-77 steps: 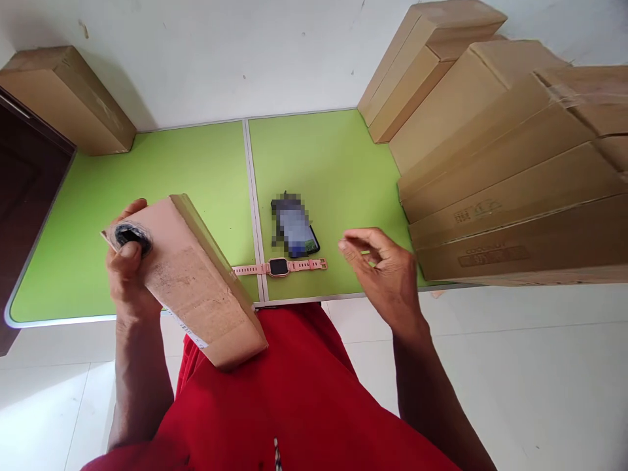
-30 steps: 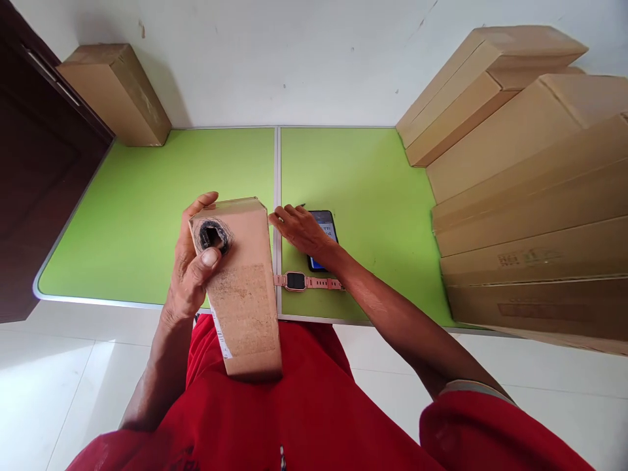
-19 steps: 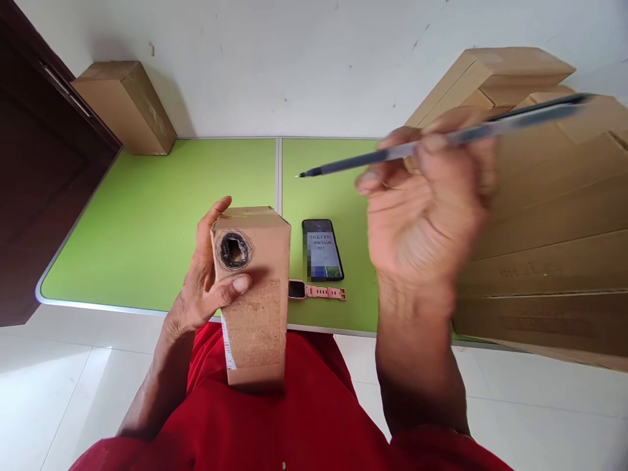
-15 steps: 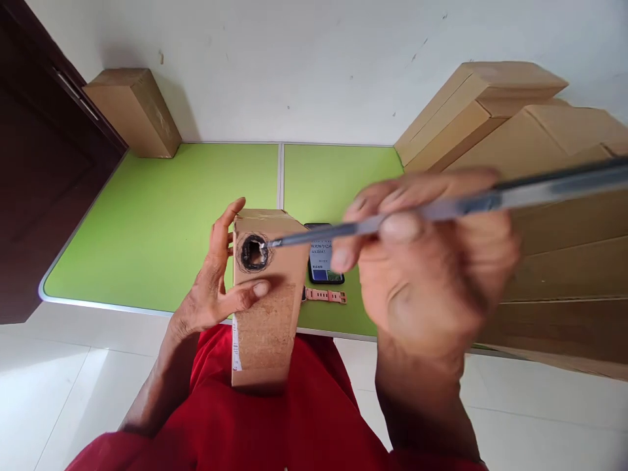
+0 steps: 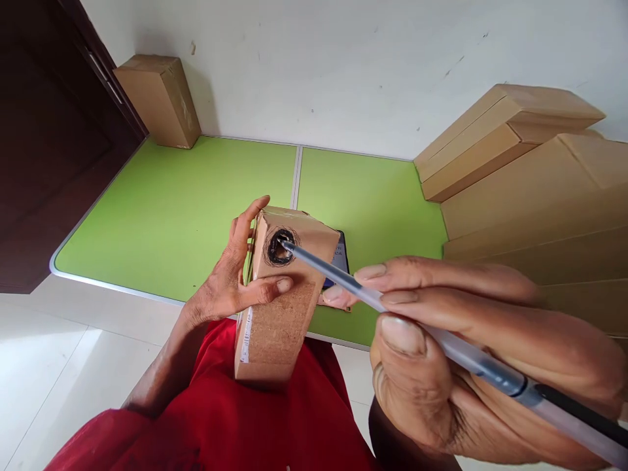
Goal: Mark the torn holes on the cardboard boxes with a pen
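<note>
Brought in from mid-air since earlier, the slim grey translucent pen [image 5: 471,356] now has its tip at the black scribbled ring [image 5: 273,254] around a hole in the narrow brown cardboard box [image 5: 279,320]. Fingers of the right hand [image 5: 510,327] pinch the pen close to the camera. The left hand [image 5: 223,284] grips the box at the green worktop's [image 5: 210,209] near edge, thumb below the hole. Behind the box, a black phone [image 5: 342,258] lies partly hidden; more cardboard boxes [image 5: 510,150] stand at right.

Glare whitens the floor [image 5: 36,343] at left; the door [image 5: 59,144] is dim.
</note>
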`<state>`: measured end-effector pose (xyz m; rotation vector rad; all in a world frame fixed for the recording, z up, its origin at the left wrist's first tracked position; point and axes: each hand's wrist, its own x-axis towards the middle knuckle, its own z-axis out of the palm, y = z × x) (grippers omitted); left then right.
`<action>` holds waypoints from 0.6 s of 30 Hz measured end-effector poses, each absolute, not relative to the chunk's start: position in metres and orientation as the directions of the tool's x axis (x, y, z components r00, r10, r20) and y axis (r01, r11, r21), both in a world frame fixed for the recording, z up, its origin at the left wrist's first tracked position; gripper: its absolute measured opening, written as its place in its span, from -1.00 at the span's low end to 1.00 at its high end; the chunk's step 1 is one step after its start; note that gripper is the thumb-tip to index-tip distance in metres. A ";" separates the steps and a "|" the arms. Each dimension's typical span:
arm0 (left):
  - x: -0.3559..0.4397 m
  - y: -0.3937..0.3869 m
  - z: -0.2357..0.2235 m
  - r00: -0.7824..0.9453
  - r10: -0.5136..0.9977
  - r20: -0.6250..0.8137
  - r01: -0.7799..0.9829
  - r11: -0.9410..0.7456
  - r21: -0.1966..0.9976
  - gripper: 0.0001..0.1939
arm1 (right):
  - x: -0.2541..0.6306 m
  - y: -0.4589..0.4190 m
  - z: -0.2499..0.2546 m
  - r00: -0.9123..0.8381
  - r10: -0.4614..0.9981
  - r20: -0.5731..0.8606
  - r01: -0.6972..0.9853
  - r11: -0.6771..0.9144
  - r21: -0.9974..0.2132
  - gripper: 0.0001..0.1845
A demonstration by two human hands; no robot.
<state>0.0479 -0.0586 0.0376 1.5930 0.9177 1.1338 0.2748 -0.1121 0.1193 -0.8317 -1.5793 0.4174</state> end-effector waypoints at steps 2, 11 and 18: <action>0.048 -0.059 0.042 0.299 0.921 0.251 0.066 -0.282 0.957 0.15 | 0.267 -0.103 0.112 0.043 0.688 0.725 0.189 0.707 -0.682 -0.76; 0.047 -0.060 0.042 0.264 0.944 0.196 0.057 -0.218 0.974 0.14 | 0.245 -0.095 0.093 0.269 0.773 0.574 -0.155 0.623 -0.767 -0.92; 0.049 -0.061 0.042 0.256 0.946 0.198 0.048 -0.217 0.975 0.12 | 0.257 -0.102 0.082 0.068 0.769 0.635 -0.086 0.639 -0.764 -0.88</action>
